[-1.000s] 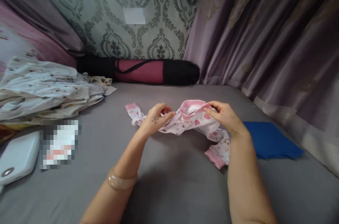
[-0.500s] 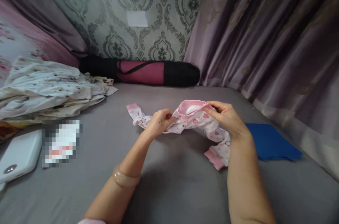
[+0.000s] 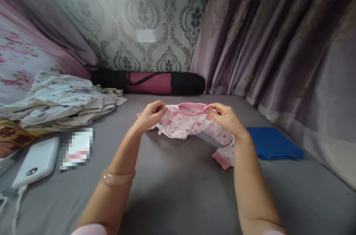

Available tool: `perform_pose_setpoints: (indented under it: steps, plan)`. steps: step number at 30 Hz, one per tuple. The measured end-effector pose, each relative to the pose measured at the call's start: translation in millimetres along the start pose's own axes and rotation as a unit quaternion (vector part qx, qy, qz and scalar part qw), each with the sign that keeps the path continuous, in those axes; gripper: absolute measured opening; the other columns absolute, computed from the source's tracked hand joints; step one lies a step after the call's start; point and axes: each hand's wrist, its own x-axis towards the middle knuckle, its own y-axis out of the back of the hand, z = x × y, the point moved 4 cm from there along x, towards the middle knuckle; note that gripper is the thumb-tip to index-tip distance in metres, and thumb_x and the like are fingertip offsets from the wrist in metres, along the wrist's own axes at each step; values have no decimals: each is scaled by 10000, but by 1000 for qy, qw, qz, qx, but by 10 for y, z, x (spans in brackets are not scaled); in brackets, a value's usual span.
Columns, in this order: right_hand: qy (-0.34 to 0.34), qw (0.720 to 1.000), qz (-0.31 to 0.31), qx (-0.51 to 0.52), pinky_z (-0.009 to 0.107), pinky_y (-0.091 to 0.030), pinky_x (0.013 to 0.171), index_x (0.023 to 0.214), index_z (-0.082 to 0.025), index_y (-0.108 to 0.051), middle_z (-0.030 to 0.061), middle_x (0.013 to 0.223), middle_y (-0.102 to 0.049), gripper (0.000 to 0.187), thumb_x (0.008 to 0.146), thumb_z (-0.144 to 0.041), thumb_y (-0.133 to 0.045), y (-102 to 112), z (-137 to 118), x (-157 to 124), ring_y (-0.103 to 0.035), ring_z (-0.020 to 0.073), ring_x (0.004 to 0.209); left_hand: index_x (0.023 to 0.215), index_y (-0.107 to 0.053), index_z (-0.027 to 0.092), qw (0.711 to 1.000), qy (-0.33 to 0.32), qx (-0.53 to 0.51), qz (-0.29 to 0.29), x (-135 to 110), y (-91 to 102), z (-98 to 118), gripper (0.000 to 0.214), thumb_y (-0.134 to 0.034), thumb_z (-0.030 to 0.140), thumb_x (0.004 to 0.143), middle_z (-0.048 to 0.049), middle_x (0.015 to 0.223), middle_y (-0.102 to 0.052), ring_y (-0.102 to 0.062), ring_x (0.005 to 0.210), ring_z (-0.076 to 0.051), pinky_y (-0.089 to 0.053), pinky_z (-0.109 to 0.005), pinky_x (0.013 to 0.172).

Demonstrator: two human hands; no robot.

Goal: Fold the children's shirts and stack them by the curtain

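Between my hands hangs a small white long-sleeved shirt (image 3: 180, 123) with pink prints, a pink neckband and pink cuffs. My left hand (image 3: 153, 114) pinches its shoulder, left of the neckband. At the right end of the neckband, my right hand (image 3: 224, 117) pinches the fabric between thumb and fingers. The neck opening faces up, and the body droops in folds. One sleeve hangs below my right hand, its cuff partly behind my forearm. The other sleeve is mostly hidden behind my left hand.
A folded blue cloth (image 3: 274, 143) lies to the right on the grey sheet (image 3: 178, 190). At left are a white power bank (image 3: 37, 161) with a cable, a blurred packet (image 3: 78, 149) and a heap of white patterned fabric (image 3: 66, 96). A black-and-pink bag (image 3: 150, 82) lies along the wall.
My left hand has moved left and up along the shirt, pulling the shoulder out and spreading the front wider. My right hand keeps its hold by the neckband. The camera view has shifted.
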Motion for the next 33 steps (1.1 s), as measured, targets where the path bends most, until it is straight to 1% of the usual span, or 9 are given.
perform_pose_setpoints:
  steps: [5,8,10,13,17,21,25,29,33]
  plan:
    - [36,998,1,-43,290,-463,667,955,-221,-702,14,826,-682,376,806,-557,-620,-9,-257,-38,-597,168,736,851,-689,145,994,-42,43,-86,-95,326,405,319,-619,447,778,-1,663,-571,-468,567,-87,-342,-176,459]
    - [48,998,-28,-42,281,-463,643,957,-232,-708,10,821,-685,385,792,-571,-633,14,-482,-50,-596,160,720,831,-722,160,991,-45,56,-113,-145,469,645,319,-666,458,735,-3,646,-600,-487,546,-88,-358,-178,447]
    - [53,996,-67,-19,283,-481,665,978,-233,-711,18,863,-696,400,768,-569,-662,62,-695,-72,-611,164,753,784,-730,174,991,-49,71,-103,-190,591,818,279,-701,438,700,-2,649,-616,-521,566,-96,-399,-184,473]
    - [56,990,-125,19,295,-512,696,1043,-233,-706,27,914,-707,440,719,-530,-726,190,-1073,-97,-635,175,801,771,-723,167,994,-63,79,-42,-265,861,1103,262,-687,422,722,-1,652,-615,-564,603,-104,-436,-195,524]
    - [56,987,-148,40,294,-533,651,1018,-245,-725,8,815,-713,426,676,-496,-762,351,-1445,33,-652,179,772,861,-711,146,991,-94,99,8,-214,1183,1357,278,-598,394,808,-5,670,-606,-604,667,-120,-449,-222,593]
    - [71,983,-164,-32,234,-484,533,791,-216,-762,-5,648,-684,333,606,-489,-803,329,-1504,325,-628,152,648,749,-711,151,973,-133,186,-14,88,1223,1353,163,-690,308,708,0,617,-601,-588,657,-124,-431,-207,578]
    - [103,989,-107,10,237,-473,529,829,-220,-760,7,703,-702,376,637,-544,-773,354,-1473,530,-631,157,663,791,-711,154,966,-194,149,80,267,1217,1316,199,-643,336,753,-18,705,-640,-587,685,-119,-436,-204,587]
    - [74,988,-132,31,266,-492,581,807,-192,-753,20,728,-706,428,625,-580,-764,371,-1391,639,-644,187,710,767,-709,129,989,-108,98,-9,348,1108,1188,251,-696,375,715,-17,647,-625,-581,609,-119,-443,-215,550]
    - [87,982,-164,24,267,-503,630,799,-185,-740,19,726,-702,415,636,-566,-765,349,-1361,709,-642,181,731,792,-699,134,994,-106,-13,34,447,1106,1156,321,-717,441,699,-9,648,-632,-577,588,-115,-473,-232,566]
